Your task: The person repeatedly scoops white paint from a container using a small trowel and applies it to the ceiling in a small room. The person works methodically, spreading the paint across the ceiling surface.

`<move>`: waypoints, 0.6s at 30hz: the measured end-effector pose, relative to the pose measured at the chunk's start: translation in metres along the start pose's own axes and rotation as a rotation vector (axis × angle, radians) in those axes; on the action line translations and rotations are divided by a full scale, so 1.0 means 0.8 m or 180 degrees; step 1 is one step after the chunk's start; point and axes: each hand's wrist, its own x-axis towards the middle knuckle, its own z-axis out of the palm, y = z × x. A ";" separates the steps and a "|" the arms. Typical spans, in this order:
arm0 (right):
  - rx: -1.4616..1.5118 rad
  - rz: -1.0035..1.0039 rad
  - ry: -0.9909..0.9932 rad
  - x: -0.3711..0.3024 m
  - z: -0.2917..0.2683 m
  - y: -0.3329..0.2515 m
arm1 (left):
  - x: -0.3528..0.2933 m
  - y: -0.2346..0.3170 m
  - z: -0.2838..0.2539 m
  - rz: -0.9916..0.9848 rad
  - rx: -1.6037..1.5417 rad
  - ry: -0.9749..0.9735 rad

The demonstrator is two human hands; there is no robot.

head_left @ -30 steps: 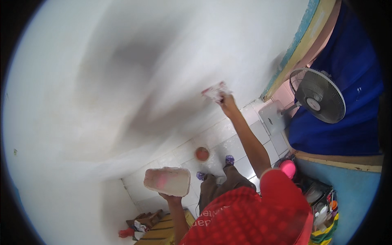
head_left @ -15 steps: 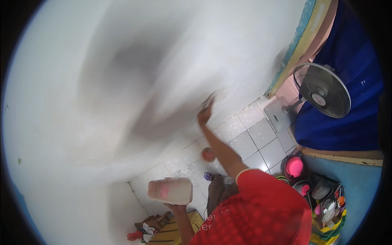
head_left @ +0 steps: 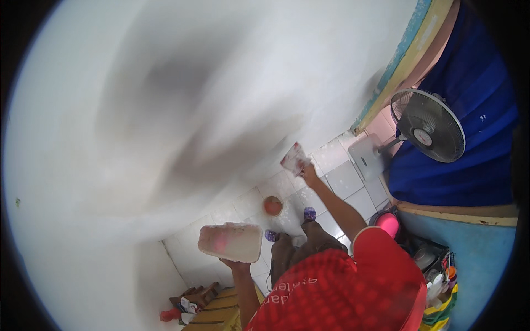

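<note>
My right arm reaches out straight ahead of me. My right hand [head_left: 309,175] is closed around the handle of a scraper [head_left: 293,159], its flat blade smeared white and red, held up close to the white wall [head_left: 221,83]. My left arm is bent, and my left hand [head_left: 234,265] grips from below a flat pink-and-white tray [head_left: 231,241], holding it level near the wall's bottom edge. On the tiles by the wall sits a small round orange tub [head_left: 273,206]. Off to the right of the wall stands a grey fan [head_left: 428,126]. A pink bucket [head_left: 388,225] sits below the fan.
</note>
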 end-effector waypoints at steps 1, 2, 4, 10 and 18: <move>-0.0018 0.0062 -0.0016 -0.009 0.009 -0.035 | -0.001 -0.005 0.002 0.0073 0.0011 -0.0080; -0.0035 0.0123 -0.0030 -0.022 0.019 -0.067 | -0.001 -0.007 0.002 0.0034 0.0004 -0.0090; 0.0084 -0.0025 -0.0415 -0.059 0.038 -0.124 | -0.003 -0.013 0.002 -0.0039 -0.0058 -0.0122; -0.0133 -0.0269 -0.1080 -0.147 0.071 -0.215 | 0.036 -0.044 0.035 0.0127 -0.0324 0.0032; -0.0708 -0.0823 -0.1198 -0.271 0.106 -0.280 | 0.057 -0.069 0.055 0.0584 -0.0336 -0.0430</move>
